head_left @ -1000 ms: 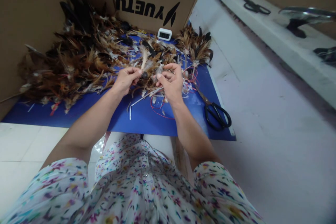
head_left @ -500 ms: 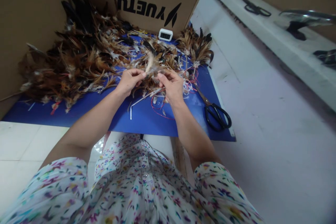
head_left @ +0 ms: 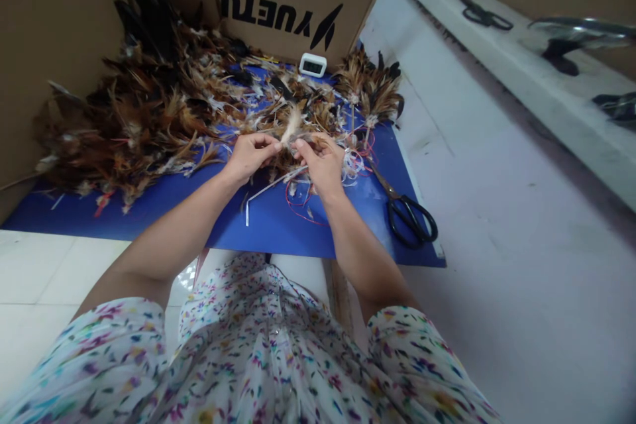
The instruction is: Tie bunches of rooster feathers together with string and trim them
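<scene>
Cream-coloured down marks the pale feather [head_left: 293,122], held upright above the centre of the blue board [head_left: 275,235]. The left hand [head_left: 253,156] pinches its lower end; thumb and forefinger are closed, with no visible gap. The right hand [head_left: 324,162] sits just beside it, thumb and forefinger close together near the base; whether they grip anything cannot be told.

Risks:
1. Slippage. The hold covers only the narrow base, so a loose pinch or sideways pull could let the feather drop. Probable result: loss among the brown feathers [head_left: 144,119] or the litter behind the hands.
2. Damage. Excess pinch force could bend the shaft or strip the down.
3. Snagging. Red thread [head_left: 302,217] lies loosely near the right wrist; a low sweep could drag it.
4. Contact. The scissors [head_left: 411,218] lie beyond the right forearm; an outward elbow movement could knock them.
</scene>
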Available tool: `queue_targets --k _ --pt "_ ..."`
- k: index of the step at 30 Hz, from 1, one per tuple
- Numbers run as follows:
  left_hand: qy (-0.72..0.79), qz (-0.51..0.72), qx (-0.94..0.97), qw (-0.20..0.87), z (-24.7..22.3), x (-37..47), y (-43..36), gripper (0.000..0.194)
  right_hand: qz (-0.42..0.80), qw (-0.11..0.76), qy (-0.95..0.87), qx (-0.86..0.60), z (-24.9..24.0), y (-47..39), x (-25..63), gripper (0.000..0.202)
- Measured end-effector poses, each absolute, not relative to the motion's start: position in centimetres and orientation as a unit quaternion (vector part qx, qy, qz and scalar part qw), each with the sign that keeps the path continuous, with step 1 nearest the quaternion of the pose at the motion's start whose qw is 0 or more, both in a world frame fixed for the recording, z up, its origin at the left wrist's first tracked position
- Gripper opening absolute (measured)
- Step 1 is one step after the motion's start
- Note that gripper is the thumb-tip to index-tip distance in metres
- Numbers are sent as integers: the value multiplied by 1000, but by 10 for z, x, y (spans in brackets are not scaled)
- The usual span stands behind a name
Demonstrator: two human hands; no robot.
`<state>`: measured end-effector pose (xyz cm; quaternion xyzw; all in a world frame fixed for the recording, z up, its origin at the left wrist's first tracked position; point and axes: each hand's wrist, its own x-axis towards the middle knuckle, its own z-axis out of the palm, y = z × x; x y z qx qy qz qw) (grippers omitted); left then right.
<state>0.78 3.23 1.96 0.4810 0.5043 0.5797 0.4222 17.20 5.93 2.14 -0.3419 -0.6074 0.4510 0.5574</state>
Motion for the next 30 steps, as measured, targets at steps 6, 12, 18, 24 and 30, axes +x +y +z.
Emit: queue_targets --k 6,12,18,24,30 --pt "492 582 494 418 17 7 33 27 449 553 -617 -334 17 61 171 26" --pt "479 583 509 414 15 6 33 28 444 535 -635 -337 15 62 172 23" --pt "467 584 524 407 16 7 32 27 454 524 -637 -337 12 62 170 23" --pt "472 590 492 433 21 6 33 30 461 520 -630 -347 9 63 168 28" --pt "476 650 417 421 31 -14 40 24 334 494 -732 -330 8 58 170 13"
